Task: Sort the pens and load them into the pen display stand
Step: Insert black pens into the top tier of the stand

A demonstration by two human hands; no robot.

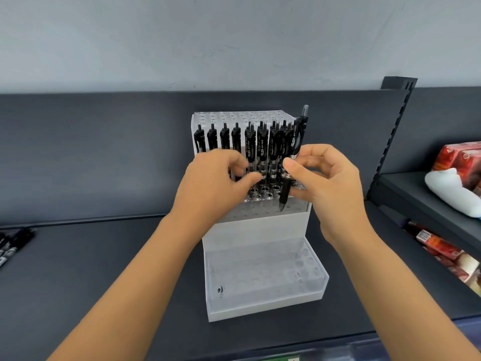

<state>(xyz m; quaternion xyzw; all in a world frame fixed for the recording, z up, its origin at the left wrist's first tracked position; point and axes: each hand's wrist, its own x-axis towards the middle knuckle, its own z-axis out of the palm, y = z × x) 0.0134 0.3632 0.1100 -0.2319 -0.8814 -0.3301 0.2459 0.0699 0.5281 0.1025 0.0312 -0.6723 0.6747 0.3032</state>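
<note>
The right thumb tip [290,164] and the curled fingers behind it were clamped on a black retractable gel pen [296,149]. They held it almost upright, clicker end up and writing tip down. The tip hung just over the front right holes of the upper tier, not yet seated in any of them. The right hand [330,183] sat at the right edge of the clear acrylic pen display stand [260,230].

The left fingers [253,177] were curled in among the standing pens [250,144] already loaded along the back of that tier. Whether they pinched 1 of those pens or only steadied them could not be told. The left hand [210,183] covered the lower barrels on that side.

The stand had 2 tiers, and the lower tier [260,272] showed no pens standing in it. It stood on a dark shelf [104,269], with more loose pens [10,246] lying well apart at the far left edge. Red packets [458,160] sat on a neighbouring shelf to the right.

Judging by this, the step in hand was loading: 1 more pen going into the partly filled upper tier. The next move would call for lining the tip up with a free hole beside the seated pens. The pen would then need lowering straight down, kept clear of the neighbouring clips so none get knocked askew
</note>
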